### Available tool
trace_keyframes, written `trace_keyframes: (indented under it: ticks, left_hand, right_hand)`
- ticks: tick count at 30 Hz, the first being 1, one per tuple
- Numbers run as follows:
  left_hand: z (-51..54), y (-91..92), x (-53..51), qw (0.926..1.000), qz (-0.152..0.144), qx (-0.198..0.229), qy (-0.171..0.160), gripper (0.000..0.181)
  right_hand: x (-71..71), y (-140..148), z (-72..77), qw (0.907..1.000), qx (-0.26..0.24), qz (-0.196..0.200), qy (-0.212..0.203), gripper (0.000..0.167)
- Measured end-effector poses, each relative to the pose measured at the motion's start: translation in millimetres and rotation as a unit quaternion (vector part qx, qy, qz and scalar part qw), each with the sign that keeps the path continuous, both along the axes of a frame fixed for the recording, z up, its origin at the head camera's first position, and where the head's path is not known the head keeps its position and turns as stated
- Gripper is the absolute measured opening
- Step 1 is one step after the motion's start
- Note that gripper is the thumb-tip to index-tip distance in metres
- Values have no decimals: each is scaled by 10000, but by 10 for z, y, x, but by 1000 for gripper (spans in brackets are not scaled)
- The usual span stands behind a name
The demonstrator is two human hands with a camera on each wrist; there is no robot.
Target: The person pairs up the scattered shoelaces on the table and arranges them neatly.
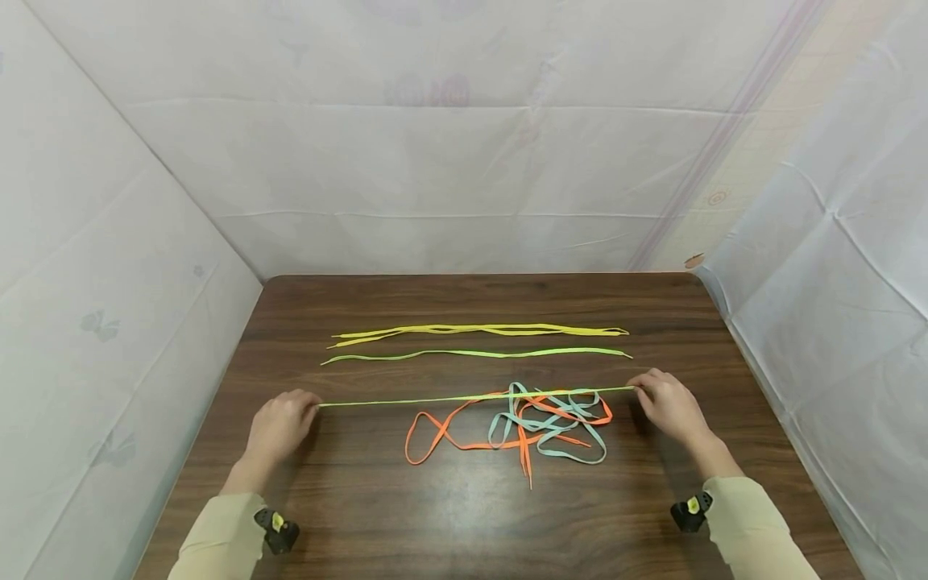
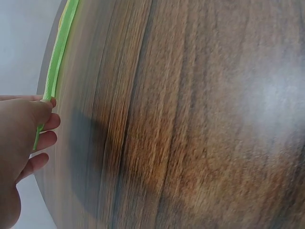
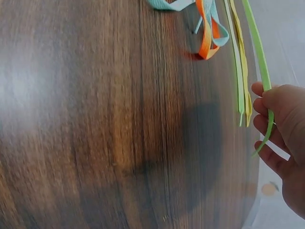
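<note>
A lime green shoelace (image 1: 413, 401) is stretched nearly straight between the two hands, above the table. My left hand (image 1: 283, 423) pinches one end between thumb and index finger; in the left wrist view the lace's thin tip (image 2: 36, 138) hangs past the fingers. The other end is pinched by my right hand (image 1: 670, 405), its tail (image 3: 268, 133) curving below the thumb in the right wrist view. Under the taut lace lies a loose tangle of an orange shoelace (image 1: 464, 445) and a pale blue shoelace (image 1: 573, 457).
Farther back on the dark wooden table (image 1: 362, 499), another lime green shoelace (image 1: 435, 352) lies lengthwise. Just behind it are yellow shoelaces (image 1: 471, 328), laid out roughly parallel. White patterned sheeting (image 1: 435, 185) encloses the back and both sides.
</note>
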State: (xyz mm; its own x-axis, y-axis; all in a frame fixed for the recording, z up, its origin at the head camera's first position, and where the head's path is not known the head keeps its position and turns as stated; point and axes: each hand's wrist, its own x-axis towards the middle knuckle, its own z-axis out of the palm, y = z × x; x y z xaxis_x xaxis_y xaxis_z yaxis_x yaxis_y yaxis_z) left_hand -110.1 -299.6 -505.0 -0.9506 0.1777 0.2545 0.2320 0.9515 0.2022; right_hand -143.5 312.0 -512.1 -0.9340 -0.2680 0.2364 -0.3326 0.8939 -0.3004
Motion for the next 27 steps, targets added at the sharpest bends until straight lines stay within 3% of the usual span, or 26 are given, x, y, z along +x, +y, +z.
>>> trace_keyframes:
  ticks: [9, 18, 27]
  left_hand:
    - [0, -85, -47, 9999, 138, 37, -58, 7]
    - [11, -132, -140, 9995, 319, 58, -10, 4]
    - [41, -126, -265, 9988, 437, 57, -225, 7]
  right_hand:
    - [-45, 99, -14, 9998, 97, -98, 124, 11]
    - [-132, 105, -6, 9986, 39, -128, 513, 12]
    - [-256, 119, -13, 9984, 80, -176, 527, 12]
